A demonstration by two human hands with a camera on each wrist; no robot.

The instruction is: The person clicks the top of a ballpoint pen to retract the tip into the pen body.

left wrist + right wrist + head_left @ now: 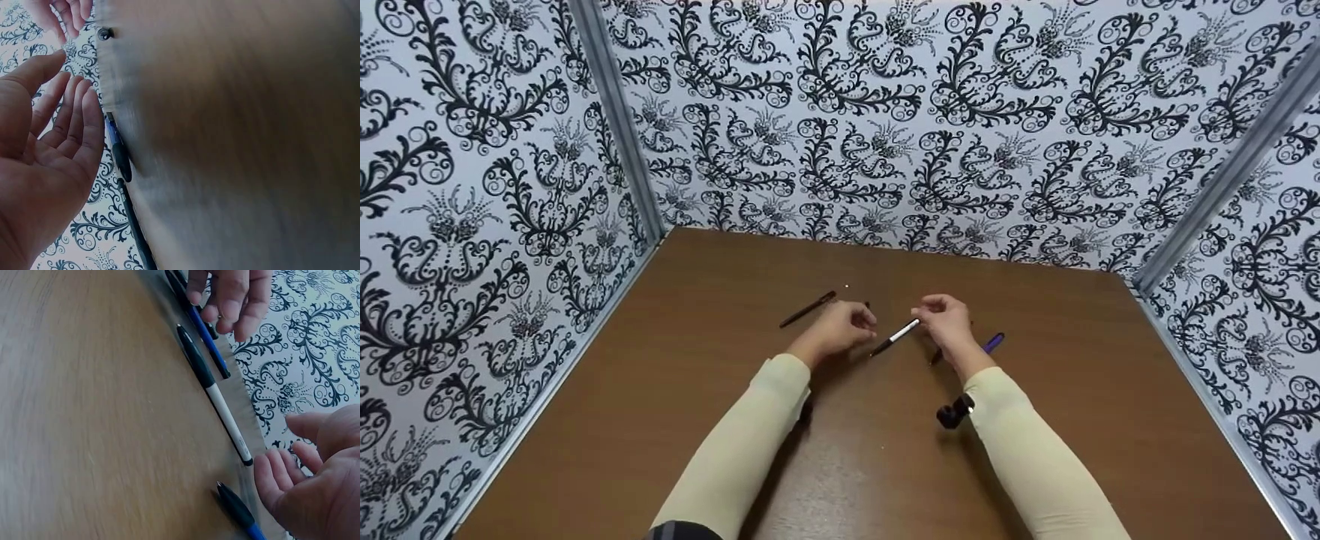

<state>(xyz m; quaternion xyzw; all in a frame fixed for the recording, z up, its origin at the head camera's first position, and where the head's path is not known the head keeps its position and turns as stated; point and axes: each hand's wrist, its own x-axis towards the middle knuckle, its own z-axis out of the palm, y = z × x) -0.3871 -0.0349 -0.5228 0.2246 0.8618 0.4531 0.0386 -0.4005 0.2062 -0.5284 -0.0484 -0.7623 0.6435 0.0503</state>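
A white pen with a black grip (895, 338) lies slantwise on the table between the hands. The right hand (949, 324) is beside its upper end; in the right wrist view the fingertips of this hand (315, 478) are close to the end of the white pen (226, 418), and contact is unclear. My left hand (844, 330) hovers with bent, relaxed fingers and nothing in them. In the left wrist view the left hand (56, 140) is empty beside a blue pen with a black grip (118, 147). A similar blue pen (994, 343) lies partly hidden behind the right wrist.
A dark pen (808, 309) lies left of the left hand on the brown table (720, 300). A small white speck (846, 286) is behind that hand. Patterned panels (855, 135) enclose the back and sides.
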